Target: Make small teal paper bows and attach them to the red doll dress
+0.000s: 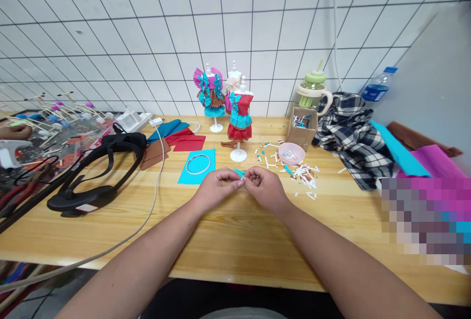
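On the left I see a turquoise sheet with a ring point(197, 164) lying flat on the tabletop point(235, 240). My left hand point(217, 189) is nearly closed, thumb and fingertips pinching a small turquoise piece point(239, 172). That piece sits between both hands. My right hand point(265, 189), curled just as tight, pinches it too. Beyond, rightward, stands a pink bowl point(292, 153) among white strips point(305, 176).

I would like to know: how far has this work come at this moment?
Looks done: the front dress form and the left dress form wear colourful outfits; the rear one is partly hidden.

In hand: the left hand and right hand meet at a small blue piece.

Left, probably: that piece is on no outfit, and the flat blue sheet seems unworked. The final count, I cannot tell.
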`<action>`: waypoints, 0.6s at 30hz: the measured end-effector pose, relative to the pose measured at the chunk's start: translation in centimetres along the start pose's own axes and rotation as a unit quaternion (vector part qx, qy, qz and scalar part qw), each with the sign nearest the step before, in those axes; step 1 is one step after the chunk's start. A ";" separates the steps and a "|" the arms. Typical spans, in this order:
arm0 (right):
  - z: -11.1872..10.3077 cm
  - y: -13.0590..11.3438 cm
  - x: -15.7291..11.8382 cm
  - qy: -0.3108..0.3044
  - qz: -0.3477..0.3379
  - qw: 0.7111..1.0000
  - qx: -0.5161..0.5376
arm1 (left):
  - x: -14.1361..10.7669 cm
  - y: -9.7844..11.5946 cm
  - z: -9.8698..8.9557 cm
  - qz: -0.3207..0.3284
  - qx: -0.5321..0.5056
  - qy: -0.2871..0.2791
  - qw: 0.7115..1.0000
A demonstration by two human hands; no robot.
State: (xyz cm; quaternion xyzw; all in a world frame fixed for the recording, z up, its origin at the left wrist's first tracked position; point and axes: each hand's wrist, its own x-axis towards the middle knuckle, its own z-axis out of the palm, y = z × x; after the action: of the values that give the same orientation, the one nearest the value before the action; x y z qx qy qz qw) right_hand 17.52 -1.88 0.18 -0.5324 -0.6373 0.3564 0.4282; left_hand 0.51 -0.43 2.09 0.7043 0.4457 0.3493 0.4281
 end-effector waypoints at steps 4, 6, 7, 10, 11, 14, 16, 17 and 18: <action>-0.1 0.0 0.1 0.007 0.002 1.000 -0.011 | 0.1 0.1 0.3 -0.004 0.001 0.012 1.000; -0.2 0.1 0.3 0.018 0.002 0.999 -0.027 | 0.1 0.1 0.3 -0.006 0.001 0.016 1.000; -0.3 0.2 0.4 0.023 0.001 0.999 -0.039 | 0.1 0.1 0.2 -0.009 0.000 0.019 1.000; -0.9 0.6 0.8 0.033 -0.001 0.995 -0.095 | 0.1 0.0 0.1 -0.027 -0.007 0.022 0.999; -1.2 0.8 0.9 0.035 0.000 0.992 -0.119 | 0.1 0.0 0.1 -0.034 -0.009 0.023 0.999; -2.4 1.2 1.3 0.045 -0.005 0.979 -0.197 | 0.1 0.0 0.1 -0.046 -0.017 0.024 0.999; -3.3 1.4 1.5 0.074 -0.028 0.966 -0.246 | 0.1 0.1 0.1 -0.048 -0.021 0.022 0.998; -3.7 1.4 1.5 0.095 -0.043 0.959 -0.263 | 0.0 0.1 0.1 -0.048 -0.022 0.019 0.998; -3.9 1.3 1.6 0.106 -0.060 0.956 -0.267 | 0.0 0.2 0.1 -0.050 -0.023 0.014 0.998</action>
State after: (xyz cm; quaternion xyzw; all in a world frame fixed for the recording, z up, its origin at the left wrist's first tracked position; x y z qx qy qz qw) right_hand 21.56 -0.12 0.70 -0.6226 -0.6910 0.0879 0.3565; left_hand 0.63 -0.46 2.20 0.6658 0.4783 0.3476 0.4551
